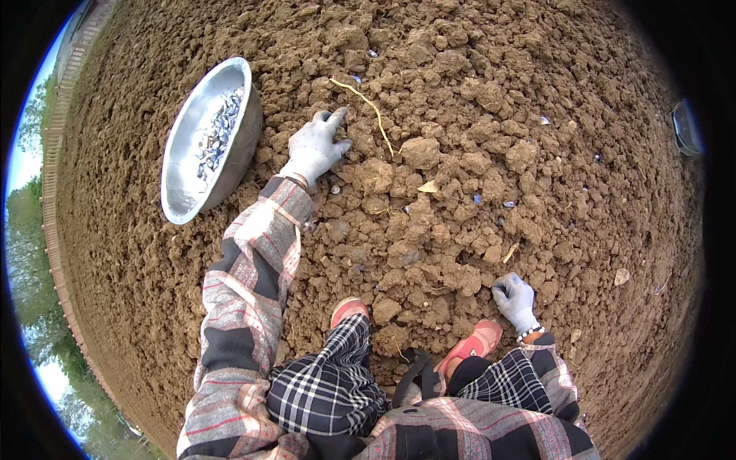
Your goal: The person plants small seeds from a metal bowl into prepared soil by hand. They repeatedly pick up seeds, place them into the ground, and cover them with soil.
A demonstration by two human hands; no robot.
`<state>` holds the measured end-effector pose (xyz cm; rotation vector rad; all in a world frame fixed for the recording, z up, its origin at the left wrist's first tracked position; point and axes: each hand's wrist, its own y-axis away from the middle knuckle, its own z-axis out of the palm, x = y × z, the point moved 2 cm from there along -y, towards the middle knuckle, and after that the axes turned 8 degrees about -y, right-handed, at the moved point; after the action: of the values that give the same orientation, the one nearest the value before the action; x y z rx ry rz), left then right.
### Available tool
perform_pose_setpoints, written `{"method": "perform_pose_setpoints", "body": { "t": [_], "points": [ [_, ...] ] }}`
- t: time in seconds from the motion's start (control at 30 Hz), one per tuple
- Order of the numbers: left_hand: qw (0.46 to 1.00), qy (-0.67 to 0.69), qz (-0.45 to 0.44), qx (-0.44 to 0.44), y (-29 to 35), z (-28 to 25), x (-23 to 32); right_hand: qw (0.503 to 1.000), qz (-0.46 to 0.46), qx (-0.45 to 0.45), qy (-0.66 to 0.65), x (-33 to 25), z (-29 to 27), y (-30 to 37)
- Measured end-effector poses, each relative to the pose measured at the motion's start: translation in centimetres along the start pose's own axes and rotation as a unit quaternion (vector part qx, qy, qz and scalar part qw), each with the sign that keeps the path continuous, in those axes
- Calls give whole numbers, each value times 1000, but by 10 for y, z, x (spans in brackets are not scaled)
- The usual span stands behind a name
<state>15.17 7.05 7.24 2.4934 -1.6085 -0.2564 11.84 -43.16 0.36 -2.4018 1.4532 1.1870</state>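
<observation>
My left hand (316, 146), in a pale grey glove, reaches out over the lumpy brown soil (460, 100). Its forefinger and thumb are stretched apart, and nothing shows between them. Just left of it a silvery metal basin (175, 165) rests tilted on the ground, holding many small blue-grey and whitish pieces (218, 136). My right hand (515, 300), gloved too, is low over the soil near my right foot with its fingers curled in. Whatever those fingers hold, if anything, is hidden. Small blue bits (477, 199) lie scattered on the clods.
A thin yellowish root (368, 106) lies beyond my left hand. My pink shoes (474, 343) stand among the clods. A dark container (686, 129) sits at the far right edge. Along the left rim run a brownish border (55, 192) and trees.
</observation>
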Motion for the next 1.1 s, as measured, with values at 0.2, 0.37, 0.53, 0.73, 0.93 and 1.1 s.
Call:
{"method": "perform_pose_setpoints", "body": {
  "t": [0.2,0.37,0.53,0.73,0.93,1.1],
  "points": [
    [993,-48,-65,89,-73,-15,-57,1000,-15,-11,-13,-6,0,-7],
    [998,-48,-38,16,-59,10,-53,999,-23,-10,-31,-1,-4,-3],
    [997,-64,-27,16,-48,21,-68,999,-38,-14,7,-7,-1,-9],
    [969,91,-17,231,-17,24,-59,999,-32,2,-12,1,-1,-4],
    [947,156,111,259,89,21,-18,999,-40,5,-16,-3,-2,-7],
    [981,5,144,127,100,68,-25,999,-50,11,-3,-2,3,-8]
  ]
}}
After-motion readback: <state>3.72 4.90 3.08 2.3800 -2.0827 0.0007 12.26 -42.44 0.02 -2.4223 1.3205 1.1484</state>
